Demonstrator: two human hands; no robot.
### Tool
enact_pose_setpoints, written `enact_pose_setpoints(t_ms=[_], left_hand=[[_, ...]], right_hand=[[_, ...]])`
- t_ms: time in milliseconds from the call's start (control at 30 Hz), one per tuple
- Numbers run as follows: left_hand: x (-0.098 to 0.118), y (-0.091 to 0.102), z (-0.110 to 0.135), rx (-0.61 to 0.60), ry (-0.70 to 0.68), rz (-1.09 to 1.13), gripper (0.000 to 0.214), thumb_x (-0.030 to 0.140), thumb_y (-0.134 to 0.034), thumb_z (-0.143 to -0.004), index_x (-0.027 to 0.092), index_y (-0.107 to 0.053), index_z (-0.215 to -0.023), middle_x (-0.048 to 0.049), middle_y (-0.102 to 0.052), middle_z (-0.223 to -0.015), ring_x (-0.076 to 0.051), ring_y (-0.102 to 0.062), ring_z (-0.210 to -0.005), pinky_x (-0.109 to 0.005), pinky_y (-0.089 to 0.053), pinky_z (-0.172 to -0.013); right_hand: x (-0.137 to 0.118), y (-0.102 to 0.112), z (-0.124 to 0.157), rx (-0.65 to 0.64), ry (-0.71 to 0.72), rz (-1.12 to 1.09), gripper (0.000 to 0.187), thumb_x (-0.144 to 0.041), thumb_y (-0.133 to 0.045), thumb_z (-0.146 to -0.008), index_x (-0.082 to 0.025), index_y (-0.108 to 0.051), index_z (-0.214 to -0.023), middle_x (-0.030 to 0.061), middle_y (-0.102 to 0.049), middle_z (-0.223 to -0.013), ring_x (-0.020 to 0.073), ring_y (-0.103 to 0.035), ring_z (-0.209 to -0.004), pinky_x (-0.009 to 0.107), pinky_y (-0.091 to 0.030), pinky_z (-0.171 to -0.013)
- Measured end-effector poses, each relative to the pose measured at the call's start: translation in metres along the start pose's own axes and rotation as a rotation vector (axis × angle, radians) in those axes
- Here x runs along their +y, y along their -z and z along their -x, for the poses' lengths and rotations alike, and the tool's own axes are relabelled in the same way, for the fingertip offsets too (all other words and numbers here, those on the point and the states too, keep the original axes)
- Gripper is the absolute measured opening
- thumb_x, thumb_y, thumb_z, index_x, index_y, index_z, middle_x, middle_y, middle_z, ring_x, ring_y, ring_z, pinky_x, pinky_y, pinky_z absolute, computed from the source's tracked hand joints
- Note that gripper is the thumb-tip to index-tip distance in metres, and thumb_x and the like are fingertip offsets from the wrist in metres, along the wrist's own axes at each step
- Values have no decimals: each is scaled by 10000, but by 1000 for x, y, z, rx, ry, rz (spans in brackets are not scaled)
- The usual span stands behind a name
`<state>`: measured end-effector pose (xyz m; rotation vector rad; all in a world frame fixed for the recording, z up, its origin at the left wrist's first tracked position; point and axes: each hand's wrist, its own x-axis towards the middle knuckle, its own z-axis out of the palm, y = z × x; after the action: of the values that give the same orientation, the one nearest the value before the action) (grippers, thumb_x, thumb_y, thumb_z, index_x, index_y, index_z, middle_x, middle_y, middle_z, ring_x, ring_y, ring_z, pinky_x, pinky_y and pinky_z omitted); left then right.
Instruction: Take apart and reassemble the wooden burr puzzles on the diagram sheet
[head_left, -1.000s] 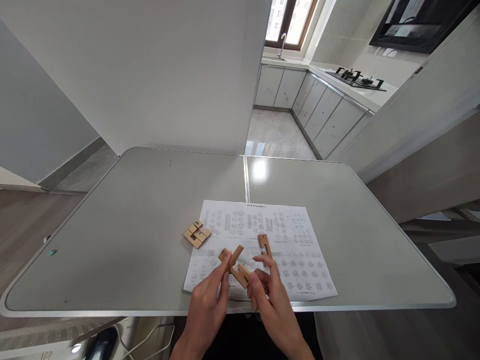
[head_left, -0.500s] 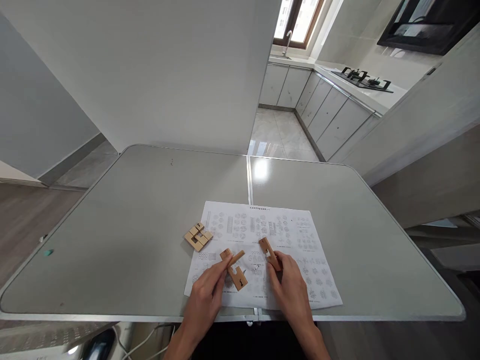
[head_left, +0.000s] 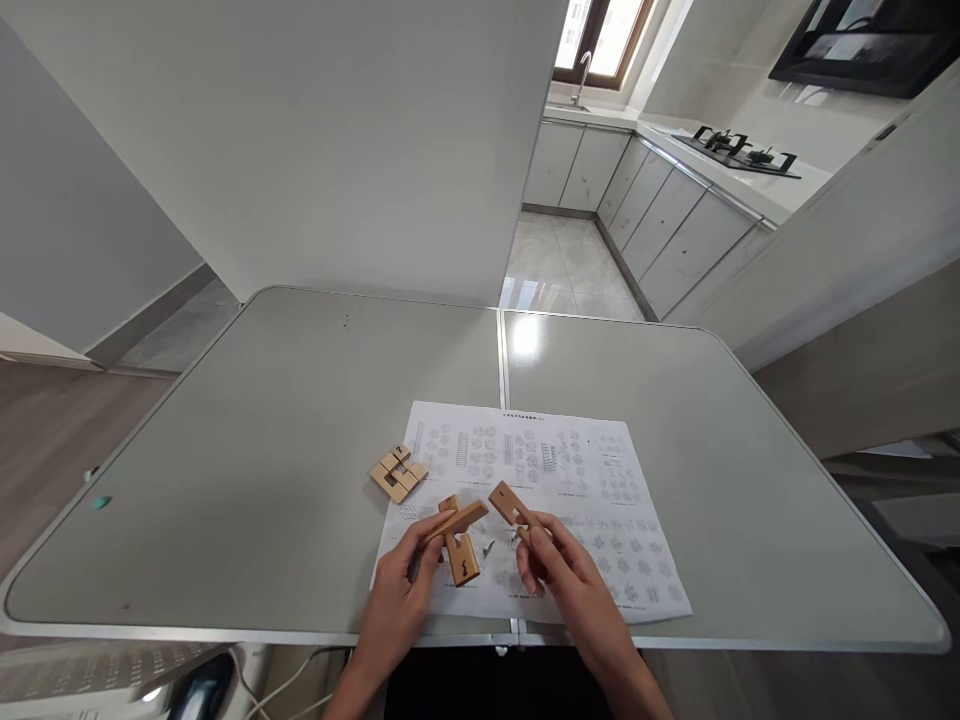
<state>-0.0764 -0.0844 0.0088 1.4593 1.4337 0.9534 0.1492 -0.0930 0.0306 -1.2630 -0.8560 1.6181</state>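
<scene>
Two crossed wooden puzzle pieces (head_left: 463, 560) are pinched in my left hand (head_left: 399, 590); the lower one carries a dark mark and a notch. My right hand (head_left: 570, 575) grips a single notched wooden puzzle piece (head_left: 510, 502) by its near end, its far end pointing up and left. A small gap separates the pieces of the two hands. Both hands are over a printed sheet (head_left: 622, 470) covered with small diagrams. At the sheet's left edge lie several more wooden pieces (head_left: 409, 480), set together in a flat group, one marked 3.
The grey folding table (head_left: 247, 450) has a metal seam (head_left: 502, 360) down its middle. A small green bit (head_left: 102, 502) lies near its left edge. White cables (head_left: 281, 690) hang below the front edge. A wall (head_left: 360, 150) stands behind the table.
My right hand has turned its piece and brought it left, closer to the left hand's pieces. The left hand has tilted, so its upper piece now lies across the notched one more visibly.
</scene>
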Motion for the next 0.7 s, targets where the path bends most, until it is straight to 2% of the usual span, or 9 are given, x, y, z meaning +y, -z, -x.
enact_pose_setpoints(t_ms=[100,200,333,500,700], left_hand=[[-2,1,0,-6,-14,-2,347,455,-543,-1057,278,-752,-1270,-51,-774,-1298,-245,-740,-1183,-375,-609,-1032],[-4,1,1,-13,-62,-19,321,431,-559,-1056,301,-764,-1267,-41,-775,-1292,-239,-735,-1194,-382,-590,-1067],[-8,1,1,7,-128,-37,297,415,-589,-1046,309,-781,-1245,-48,-766,-1306,-244,-708,-1256,-396,-561,-1118],[-9,3,3,-15,-186,-29,263,357,-623,-1031,320,-787,-1234,-51,-751,-1339,-237,-702,-1273,-370,-570,-1105],[0,4,6,-45,-229,-17,277,269,-627,-1019,314,-762,-1257,-58,-708,-1403,-240,-654,-1338,-364,-533,-1146]], right_hand=[[2,-10,1,-53,-105,-210,389,-563,-672,-988,-202,-685,-1133,21,-644,-809,128,-491,-609,277,-404,-602],[2,-16,4,-126,-196,-394,316,-506,-727,-958,-197,-663,-983,36,-669,-888,95,-474,-567,247,-333,-539],[2,-18,9,-203,-278,-531,307,-468,-744,-944,-185,-638,-889,33,-677,-915,51,-396,-493,222,-224,-470],[8,-21,10,-237,-298,-643,271,-425,-771,-942,-172,-679,-965,14,-685,-891,25,-346,-469,186,-271,-458],[15,-23,8,-333,-336,-921,197,-292,-814,-932,-134,-705,-976,-34,-653,-792,-1,-298,-449,132,-306,-441]])
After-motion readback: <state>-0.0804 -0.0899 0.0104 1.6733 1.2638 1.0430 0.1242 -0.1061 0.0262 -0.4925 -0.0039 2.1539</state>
